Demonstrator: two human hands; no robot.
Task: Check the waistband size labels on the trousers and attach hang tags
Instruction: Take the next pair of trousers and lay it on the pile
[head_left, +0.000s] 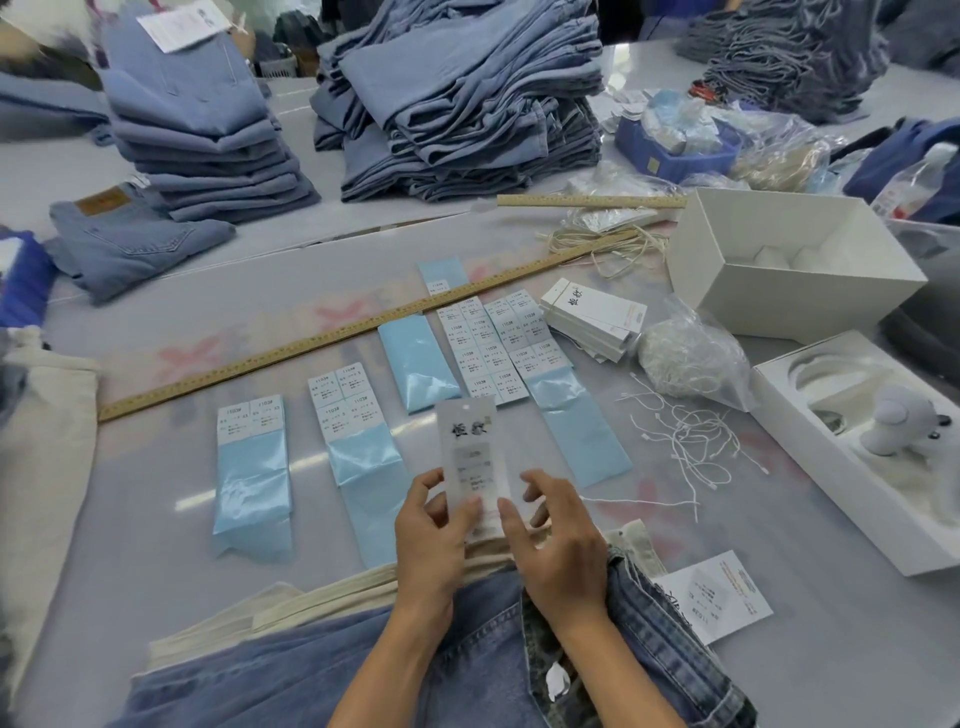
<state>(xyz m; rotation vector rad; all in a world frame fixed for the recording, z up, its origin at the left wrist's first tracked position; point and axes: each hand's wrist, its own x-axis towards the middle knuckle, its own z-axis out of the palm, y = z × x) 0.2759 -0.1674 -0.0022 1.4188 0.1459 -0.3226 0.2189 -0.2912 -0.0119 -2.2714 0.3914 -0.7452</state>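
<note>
A white hang tag (470, 447) with black script stands upright in front of me, pinched at its lower end by both hands. My left hand (434, 535) holds its left edge and my right hand (558, 540) its right edge. Below my wrists lie blue denim trousers (322, 670) over cream fabric (291, 608). Several light-blue sheets of size stickers (358, 436) lie in rows on the table beyond. A stack of white hang tags (595, 317) sits at the right, with loose white tag strings (691, 436) near it.
A long wooden ruler (322, 338) crosses the table diagonally. Folded jeans stacks (462, 104) stand at the back. An open white box (795, 265) and a tray holding a white device (898, 421) are at the right. A printed paper (717, 595) lies beside the trousers.
</note>
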